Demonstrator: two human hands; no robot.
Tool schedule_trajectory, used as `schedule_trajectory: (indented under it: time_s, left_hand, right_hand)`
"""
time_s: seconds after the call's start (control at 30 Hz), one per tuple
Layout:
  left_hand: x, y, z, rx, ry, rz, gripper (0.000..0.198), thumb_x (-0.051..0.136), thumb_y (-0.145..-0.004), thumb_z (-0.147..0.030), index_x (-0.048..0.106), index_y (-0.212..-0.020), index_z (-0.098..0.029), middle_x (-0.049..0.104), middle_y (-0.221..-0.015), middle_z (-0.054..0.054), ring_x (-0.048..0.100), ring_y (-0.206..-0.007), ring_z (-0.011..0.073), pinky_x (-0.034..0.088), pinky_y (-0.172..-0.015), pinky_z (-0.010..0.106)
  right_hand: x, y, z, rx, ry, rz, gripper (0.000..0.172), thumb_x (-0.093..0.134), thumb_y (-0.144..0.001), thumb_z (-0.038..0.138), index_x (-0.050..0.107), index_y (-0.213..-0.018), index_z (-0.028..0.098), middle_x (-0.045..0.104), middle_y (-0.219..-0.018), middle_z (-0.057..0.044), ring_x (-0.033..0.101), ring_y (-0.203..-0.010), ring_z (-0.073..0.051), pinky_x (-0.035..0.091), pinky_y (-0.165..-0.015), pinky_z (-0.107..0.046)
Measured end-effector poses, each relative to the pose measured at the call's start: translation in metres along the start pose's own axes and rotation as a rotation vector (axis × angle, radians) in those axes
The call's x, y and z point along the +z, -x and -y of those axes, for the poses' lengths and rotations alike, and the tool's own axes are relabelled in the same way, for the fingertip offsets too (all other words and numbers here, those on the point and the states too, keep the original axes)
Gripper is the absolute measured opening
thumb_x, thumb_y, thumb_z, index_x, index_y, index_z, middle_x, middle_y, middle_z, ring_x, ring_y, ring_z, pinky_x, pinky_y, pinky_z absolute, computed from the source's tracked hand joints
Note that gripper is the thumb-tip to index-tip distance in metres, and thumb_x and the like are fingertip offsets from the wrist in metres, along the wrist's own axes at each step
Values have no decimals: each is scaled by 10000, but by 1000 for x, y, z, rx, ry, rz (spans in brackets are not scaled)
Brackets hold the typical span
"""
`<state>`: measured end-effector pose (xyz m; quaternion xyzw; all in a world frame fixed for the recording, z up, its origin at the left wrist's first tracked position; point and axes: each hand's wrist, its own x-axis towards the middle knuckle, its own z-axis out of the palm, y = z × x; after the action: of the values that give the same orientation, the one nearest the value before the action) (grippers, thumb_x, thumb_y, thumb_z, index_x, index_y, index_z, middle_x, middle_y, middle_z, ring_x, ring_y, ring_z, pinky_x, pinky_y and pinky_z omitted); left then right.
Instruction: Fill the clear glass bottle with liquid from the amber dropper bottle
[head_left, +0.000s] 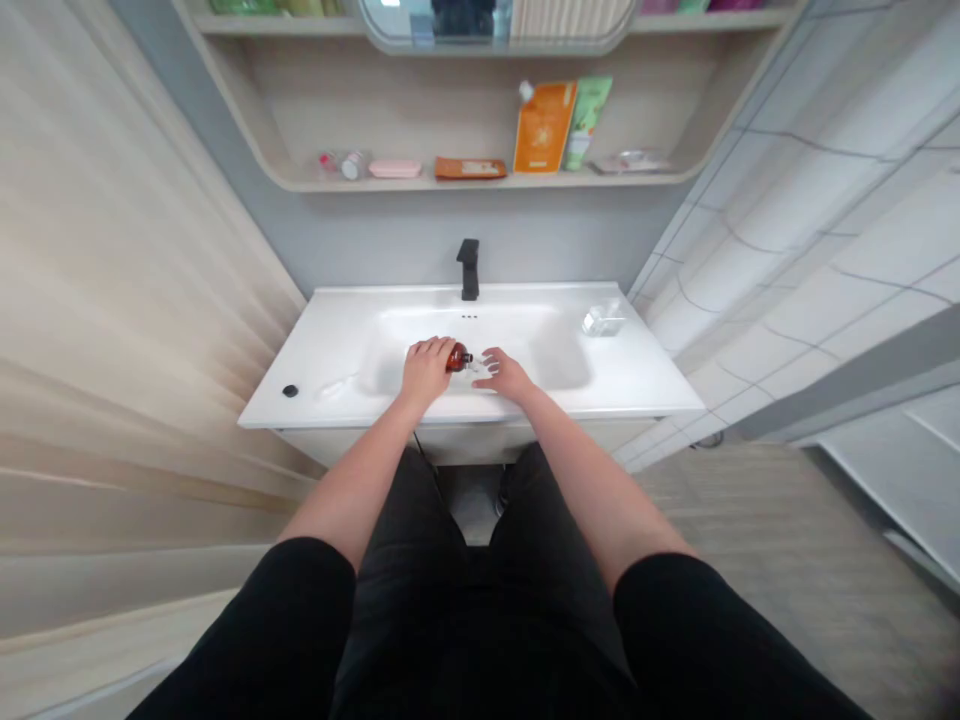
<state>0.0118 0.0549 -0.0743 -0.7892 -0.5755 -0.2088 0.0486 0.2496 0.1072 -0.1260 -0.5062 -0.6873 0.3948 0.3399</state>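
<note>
My left hand (426,368) is wrapped round a small brown bottle (457,357), held on its side over the white sink basin (555,350). My right hand (504,372) is at the bottle's neck end, fingers curled at a small clear part that I cannot make out. Both hands are low in the basin, in front of the black tap (469,268).
A small black cap (290,391) lies on the left of the counter, a clear dish (602,320) on the right. The shelf (480,182) above holds an orange pouch (543,127), a green tube, a pink soap box and small items. Tiled wall to the right, wood panel to the left.
</note>
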Motion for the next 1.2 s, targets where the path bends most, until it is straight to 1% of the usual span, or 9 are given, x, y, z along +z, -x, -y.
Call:
schedule_trajectory:
  time_s: [0.3,0.57,0.8,1.03,1.2]
  left_hand:
    - [-3,0,-2,-10,32,0,641,541,-1009,-168,601,-1643,-242,637,-1679,135,489,-1632,348,292,-1354,565]
    - [-3,0,-2,10,32,-24,623,509,-1029,-170,622,-1635,-257,628,-1692,119,479,-1644,344,273,-1371,586]
    - [-5,1,-4,9,26,-24,618,474,-1052,-175,620,-1642,-289,613,-1711,91,451,-1669,341,250,-1387,597]
    - [-6,1,-5,10,37,-18,630,479,-1053,-175,608,-1655,-308,605,-1718,93,436,-1678,341,239,-1394,611]
    - [-4,1,-4,13,62,-42,614,467,-1058,-171,624,-1635,-310,609,-1711,102,424,-1686,335,231,-1402,606]
  right_hand:
    - [1,-1,-1,-5,3,2,804,1071,-577,338,661,-1268,297,783,-1101,-29,765,-993,-259,640,-962,-445]
    - [1,-1,-2,-31,31,0,800,1069,-591,349,653,-1273,297,786,-1143,-33,765,-1008,-261,635,-987,-455]
    - [1,-1,0,-26,28,-3,790,1072,-587,339,670,-1265,297,782,-1115,-32,764,-996,-257,644,-984,-453]
    - [1,0,3,-16,35,-2,791,1069,-585,340,679,-1272,300,783,-1123,-39,764,-998,-262,649,-977,-460]
    - [0,1,4,-11,29,2,797,1069,-586,343,673,-1277,299,784,-1125,-40,765,-1001,-264,648,-973,-457]
